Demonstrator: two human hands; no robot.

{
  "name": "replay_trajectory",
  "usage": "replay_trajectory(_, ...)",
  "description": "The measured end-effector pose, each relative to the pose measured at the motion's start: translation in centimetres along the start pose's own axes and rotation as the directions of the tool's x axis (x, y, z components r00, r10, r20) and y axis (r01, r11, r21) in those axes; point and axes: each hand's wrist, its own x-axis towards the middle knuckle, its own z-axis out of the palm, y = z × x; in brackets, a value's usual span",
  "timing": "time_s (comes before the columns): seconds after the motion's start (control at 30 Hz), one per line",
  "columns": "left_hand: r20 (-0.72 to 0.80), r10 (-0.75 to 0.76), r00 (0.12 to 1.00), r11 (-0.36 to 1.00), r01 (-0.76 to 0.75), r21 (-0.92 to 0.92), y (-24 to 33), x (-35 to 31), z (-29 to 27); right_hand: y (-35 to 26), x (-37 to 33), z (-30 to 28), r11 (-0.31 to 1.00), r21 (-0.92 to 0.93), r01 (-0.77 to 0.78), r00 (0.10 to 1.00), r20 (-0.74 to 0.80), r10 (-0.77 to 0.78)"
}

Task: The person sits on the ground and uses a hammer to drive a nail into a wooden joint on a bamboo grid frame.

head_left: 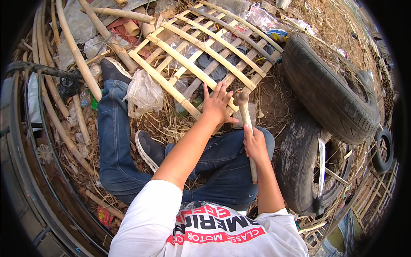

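A woven lattice of split bamboo strips (165, 85) lies on the littered ground in front of my legs. My left hand (217, 105) rests on its near corner with the fingers spread over the strips. My right hand (255, 144) is wrapped round the pale handle of a hammer (241, 99). The hammer's rounded, brownish head is up, just right of my left hand and beside the lattice's near edge. A flat grey block (251, 112) shows partly behind the hammer; whether the lattice touches it, I cannot tell.
Two worn tyres (329, 92) (295, 167) stand at the right, with a long-bladed knife (321, 167) against the nearer one. Bamboo poles (72, 47) and a black metal frame (32, 124) occupy the left. A crumpled plastic bag (145, 93) lies by my shoe.
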Motion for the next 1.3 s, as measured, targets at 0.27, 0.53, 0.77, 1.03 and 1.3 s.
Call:
replay_trajectory(0.27, 0.019, 0.001, 1.0, 1.0, -0.001, -0.001, 0.1, 0.1, -0.2, -0.2, 0.0, 0.0, 1.0, -0.01, -0.023, 1.0, -0.01, 0.023)
replay_trajectory(0.53, -0.011, 0.017, 1.0, 1.0, -0.017, 0.012, 0.0, 0.1, -0.3, -2.5, -2.0, 0.0, 0.999, 0.01, 0.033, 0.999, -0.024, -0.033)
replay_trajectory(0.77, -0.101, 0.043, 0.994, 0.998, -0.046, -0.03, -0.4, 0.0, 1.2, -4.9, -4.2, -0.4, 0.986, 0.114, 0.121, 0.993, -0.027, -0.119)
replay_trajectory(1.03, 0.035, -0.015, 0.999, 1.0, 0.015, 0.025, 0.2, 0.1, -0.2, 0.3, 0.2, 0.0, 0.997, 0.066, -0.037, 0.999, -0.025, 0.039)
replay_trajectory(1.3, 0.028, 0.004, 1.0, 1.0, -0.003, -0.023, 0.2, -0.1, -0.5, -0.1, -0.1, 0.2, 0.998, 0.056, -0.034, 0.999, -0.028, 0.035)
